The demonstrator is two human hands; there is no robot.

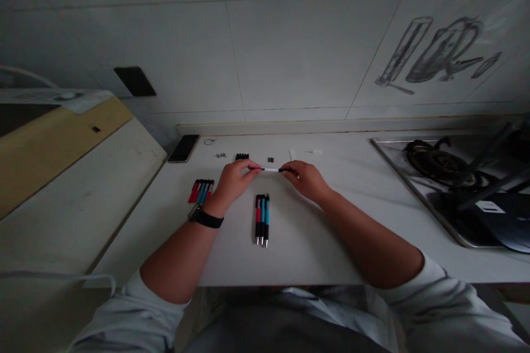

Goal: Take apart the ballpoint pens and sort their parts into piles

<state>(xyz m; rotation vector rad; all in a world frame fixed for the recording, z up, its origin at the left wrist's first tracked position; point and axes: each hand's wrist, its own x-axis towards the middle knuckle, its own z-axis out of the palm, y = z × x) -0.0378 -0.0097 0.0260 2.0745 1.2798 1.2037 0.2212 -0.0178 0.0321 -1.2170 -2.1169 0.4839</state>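
Note:
My left hand (232,182) and my right hand (305,178) are both closed in pinches on the two ends of a thin pen refill (271,169), white in its middle and dark at the ends, held level above the white counter (298,242). Three assembled pens (262,218) with red and blue barrels and black grips lie side by side just in front of my hands. A second cluster of red and blue pen barrels (201,191) lies to the left of my left hand. A black band sits on my left wrist.
Small pen parts lie along the back of the counter: a black clump (242,156), tiny dark bits (270,160), white pieces (292,154). A dark phone (183,148) rests at the back left. A gas hob (455,176) fills the right side. A wooden board (53,143) lies left.

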